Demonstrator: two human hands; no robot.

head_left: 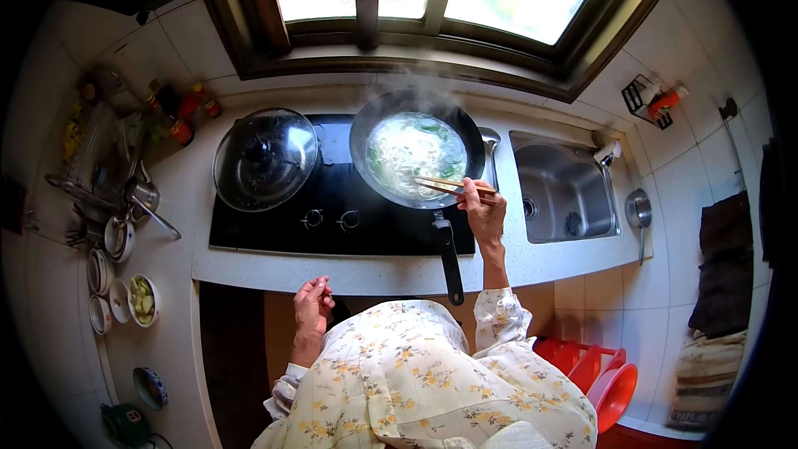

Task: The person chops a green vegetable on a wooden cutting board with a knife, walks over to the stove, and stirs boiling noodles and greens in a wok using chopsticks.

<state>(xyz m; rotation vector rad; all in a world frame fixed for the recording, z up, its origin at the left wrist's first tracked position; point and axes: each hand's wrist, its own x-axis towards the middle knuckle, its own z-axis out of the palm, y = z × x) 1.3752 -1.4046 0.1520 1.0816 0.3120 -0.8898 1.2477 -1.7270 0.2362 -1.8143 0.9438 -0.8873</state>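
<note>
My right hand (pixel 482 216) grips a pair of wooden chopsticks (pixel 436 185), their tips dipped into the near side of a dark wok (pixel 363 150). In the wok, pale noodles (pixel 407 137) and green leaves (pixel 432 126) lie in cloudy, steaming liquid. The wok's black handle (pixel 449 262) points toward me, below my right hand. My left hand (pixel 312 306) hangs in front of the counter edge with its fingers curled in, and nothing shows in them. A glass lid (pixel 268 158) covers the left side of the black cooktop (pixel 258 231).
A steel sink (pixel 561 187) is right of the wok, with a ladle (pixel 638 208) on the wall beyond. Several bowls stand at the left, one with cut green pieces (pixel 143 301). Sauce bottles (pixel 180 129) stand in the back left corner. Red basins (pixel 611 391) are low at right.
</note>
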